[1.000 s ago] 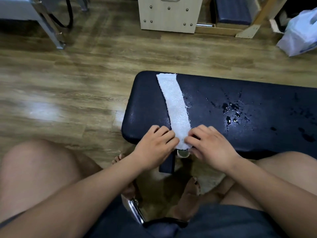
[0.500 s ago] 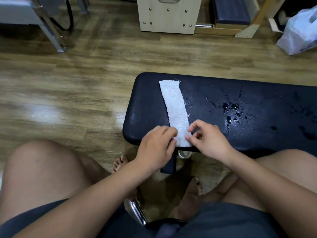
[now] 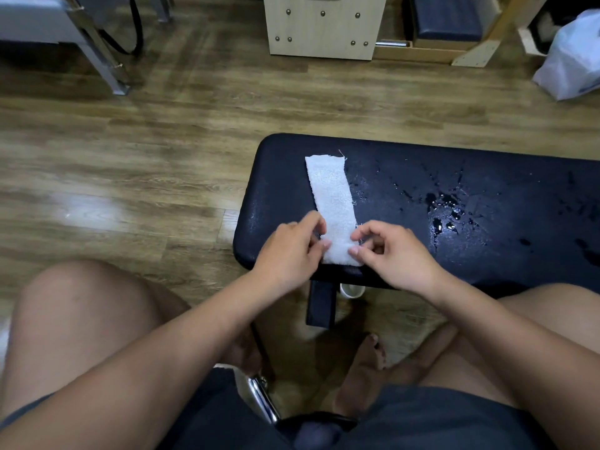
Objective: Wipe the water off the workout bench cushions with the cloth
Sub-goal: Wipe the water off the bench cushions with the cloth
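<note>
Your left grip (image 3: 292,251) and right grip (image 3: 397,254) pinch the cloth (image 3: 331,196) by its near end; pulled slack, it could bunch and skip the puddle (image 3: 445,211).

A narrow white terry cloth (image 3: 332,203) lay flat as a long strip across the left end of the black padded worktop (image 3: 406,177), with its frayed far end short of the far edge and its near end at the near edge. Water (image 3: 444,209) stood in beads and small puddles mid-worktop.
</note>
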